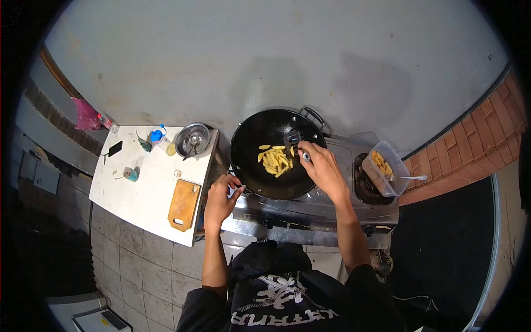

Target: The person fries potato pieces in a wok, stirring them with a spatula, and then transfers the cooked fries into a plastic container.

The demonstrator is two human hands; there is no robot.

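Left hand (221, 196): forearm raised from the body, fingers curled shut on the near rim handle of the wok (249, 138), which sits on the stove (332, 210). Step, as judged: stirring the potato strips (276, 160) heaped mid-wok. Right hand (321, 169): arm stretched over the pan, fist closed on the spatula (291, 137), its blade just beyond the heap; a turn calls for sliding the blade under the strips with the wok braced.

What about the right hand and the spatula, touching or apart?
Touching. The head view shows the right hand closed around the handle of the spatula, over the wok.
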